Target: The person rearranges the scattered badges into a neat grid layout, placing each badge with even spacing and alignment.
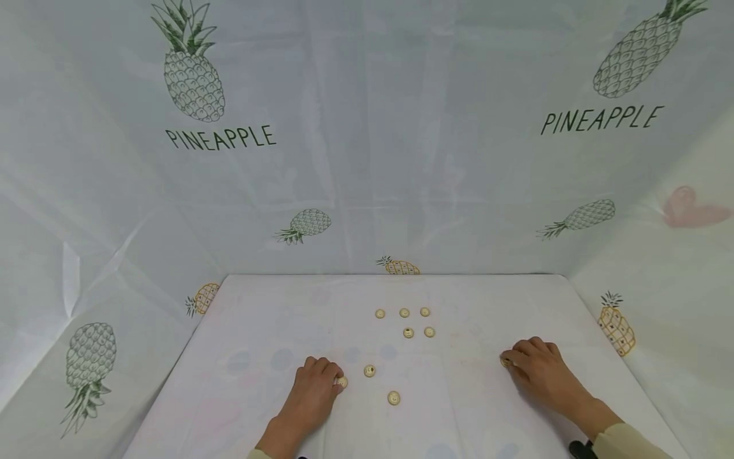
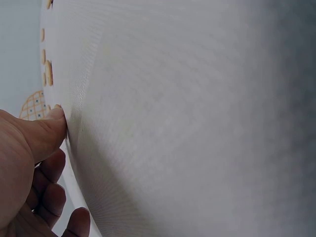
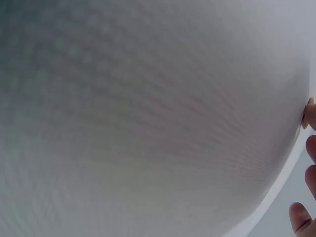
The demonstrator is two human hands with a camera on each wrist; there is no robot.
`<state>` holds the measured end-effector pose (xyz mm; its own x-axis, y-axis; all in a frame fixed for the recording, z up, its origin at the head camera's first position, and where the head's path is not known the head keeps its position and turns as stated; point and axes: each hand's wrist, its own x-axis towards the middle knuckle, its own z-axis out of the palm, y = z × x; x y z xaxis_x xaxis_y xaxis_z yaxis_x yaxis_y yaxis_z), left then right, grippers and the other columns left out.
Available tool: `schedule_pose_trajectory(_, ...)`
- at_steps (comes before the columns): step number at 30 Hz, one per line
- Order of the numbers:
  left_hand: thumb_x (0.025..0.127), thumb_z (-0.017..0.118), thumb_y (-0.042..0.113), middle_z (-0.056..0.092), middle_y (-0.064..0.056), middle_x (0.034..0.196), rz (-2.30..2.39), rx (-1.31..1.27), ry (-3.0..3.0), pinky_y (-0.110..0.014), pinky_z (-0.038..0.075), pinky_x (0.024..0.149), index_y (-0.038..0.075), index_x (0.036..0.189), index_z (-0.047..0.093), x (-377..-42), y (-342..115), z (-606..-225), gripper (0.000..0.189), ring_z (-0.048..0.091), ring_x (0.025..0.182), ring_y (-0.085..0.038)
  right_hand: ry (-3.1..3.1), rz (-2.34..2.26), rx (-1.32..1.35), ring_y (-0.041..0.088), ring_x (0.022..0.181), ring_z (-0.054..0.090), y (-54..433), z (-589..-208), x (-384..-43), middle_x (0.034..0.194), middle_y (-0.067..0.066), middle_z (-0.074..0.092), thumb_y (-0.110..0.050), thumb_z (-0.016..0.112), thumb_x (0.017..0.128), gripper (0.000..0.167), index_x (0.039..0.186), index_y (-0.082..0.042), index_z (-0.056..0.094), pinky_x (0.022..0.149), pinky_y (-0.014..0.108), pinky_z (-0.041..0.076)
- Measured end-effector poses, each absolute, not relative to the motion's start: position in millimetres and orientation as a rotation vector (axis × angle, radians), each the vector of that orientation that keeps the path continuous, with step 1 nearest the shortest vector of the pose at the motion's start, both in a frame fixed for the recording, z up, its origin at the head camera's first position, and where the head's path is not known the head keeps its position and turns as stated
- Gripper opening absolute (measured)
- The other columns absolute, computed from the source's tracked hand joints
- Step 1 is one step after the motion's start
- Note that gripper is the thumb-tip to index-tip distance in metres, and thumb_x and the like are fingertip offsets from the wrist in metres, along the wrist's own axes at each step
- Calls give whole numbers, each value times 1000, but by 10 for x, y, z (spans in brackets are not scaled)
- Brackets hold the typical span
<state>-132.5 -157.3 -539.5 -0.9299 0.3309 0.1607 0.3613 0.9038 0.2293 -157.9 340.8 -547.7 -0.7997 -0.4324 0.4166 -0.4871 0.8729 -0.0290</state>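
Near the front left of the table my left hand [image 1: 314, 386] has its thumb and fingers at the edge of a small beige wooden disc [image 1: 342, 382], pinching it close to the tabletop. In the left wrist view the thumb [image 2: 49, 131] covers most of that disc, and the other fingers are curled. Over on the right side, my right hand [image 1: 541, 373] pinches another such disc [image 1: 505, 361] between thumb and fingers. The right wrist view catches this disc [image 3: 305, 118] on edge at the fingertips. Two more discs, one with a dark spot [image 1: 369, 370] and one plain [image 1: 394, 398], lie right of my left hand.
Farther back in the middle lie several similar discs [image 1: 408, 332] in two loose rows. A white cloth with faint coloured spots covers the table [image 1: 487, 306]. White sheets [image 1: 367, 159] printed with pineapples rise at the back and both sides.
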Motion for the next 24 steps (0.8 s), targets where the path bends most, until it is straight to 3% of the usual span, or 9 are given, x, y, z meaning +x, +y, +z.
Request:
schedule_pose_trajectory(7,92,81,26,64,5,103,-378,-539,-2948,-35,42,77,18,104,69,-1326,-1569,-5399,19,50,97,-16,-2627,188,652,22,98,55,3433,-5453,-1548,105,-4,65,-17,92,77,34,105,-17,73,83,49,40)
schedule_pose_trajectory(15,92,81,26,64,5,103,-378,-541,-2955,-35,42,76,18,105,69,-1315,-1580,-5372,19,51,97,-16,-2608,215,705,17,96,54,3438,-5490,-1587,99,-10,66,-18,91,78,27,97,-26,74,82,47,39)
schedule_pose_trajectory(24,93,80,27,64,5,103,-387,-533,-2957,-34,42,77,18,105,69,-1328,-1580,-5389,18,50,97,-15,-2695,192,624,19,97,54,3396,-5468,-1589,98,-8,66,-23,89,82,19,96,-24,76,82,50,40)
